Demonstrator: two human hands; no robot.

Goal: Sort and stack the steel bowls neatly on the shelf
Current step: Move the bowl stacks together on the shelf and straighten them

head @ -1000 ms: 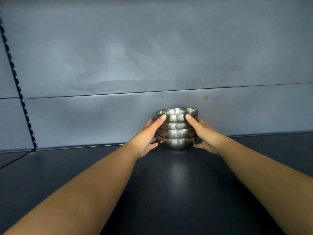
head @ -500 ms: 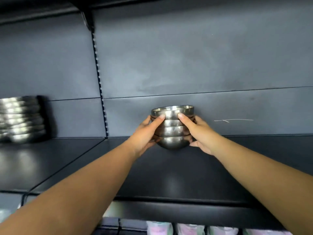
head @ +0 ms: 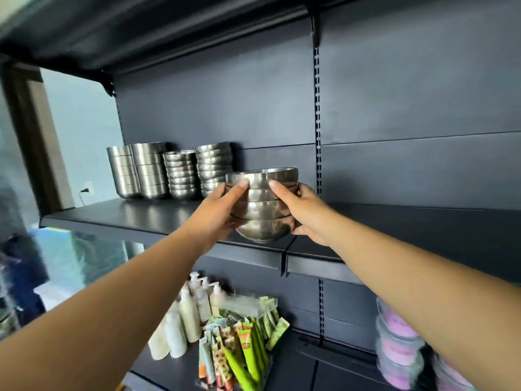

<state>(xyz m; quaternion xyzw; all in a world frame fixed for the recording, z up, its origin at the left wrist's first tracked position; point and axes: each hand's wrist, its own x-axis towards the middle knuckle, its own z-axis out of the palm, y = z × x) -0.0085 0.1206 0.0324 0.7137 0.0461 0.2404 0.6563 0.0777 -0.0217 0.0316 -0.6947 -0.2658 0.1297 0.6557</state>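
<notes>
A short stack of steel bowls (head: 260,206) hangs just above the front edge of the dark shelf (head: 141,214). My left hand (head: 218,213) grips its left side, with a finger up on the top rim. My right hand (head: 303,211) grips the right side in the same way, thumb under the lowest bowl. Farther left on the shelf, against the back panel, stand several taller stacks of steel bowls (head: 180,174) and steel containers (head: 135,170).
The shelf board above (head: 141,32) overhangs. A slotted upright (head: 317,122) runs down the back panel just right of the held stack. On the shelf below stand pump bottles (head: 189,314), green sachets (head: 239,351) and pink-lidded tubs (head: 400,340).
The view has swung left and pulled back, bringing the left stacks and the lower shelf into sight. The held stack has come off the shelf, out to its front edge, in both hands.
</notes>
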